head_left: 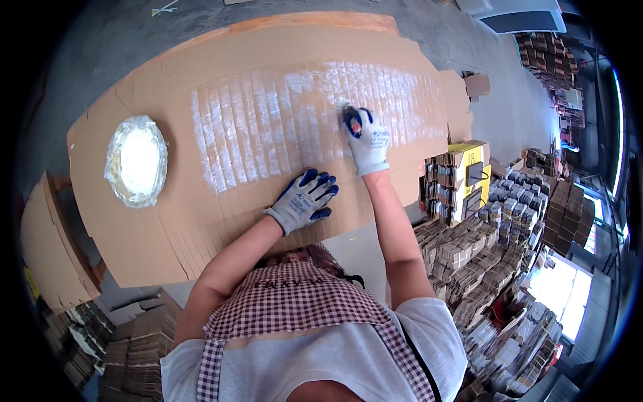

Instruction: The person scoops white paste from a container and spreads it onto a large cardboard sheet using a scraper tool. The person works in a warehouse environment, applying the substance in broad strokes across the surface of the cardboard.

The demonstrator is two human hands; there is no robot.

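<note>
A large sheet of brown cardboard (134, 248) covers the work table. Across its middle lie narrow cardboard strips (268, 127) side by side, smeared with white paste. My right hand (367, 137), in a white glove with blue fingers, is closed around what looks like a brush (355, 124); its working end, partly blurred, touches the strips. My left hand (303, 199), gloved alike, rests flat near the sheet's front edge with fingers somewhat apart and nothing in them. At the left stands a plastic-lined bowl (136, 161) of white paste.
Stacks of flattened cardboard (462, 248) crowd the floor at the right, close to the table. A yellow and white box (469, 177) stands by the table's right end. Another cardboard-topped surface (50, 248) is at the left, with more stacks (137, 355) below it.
</note>
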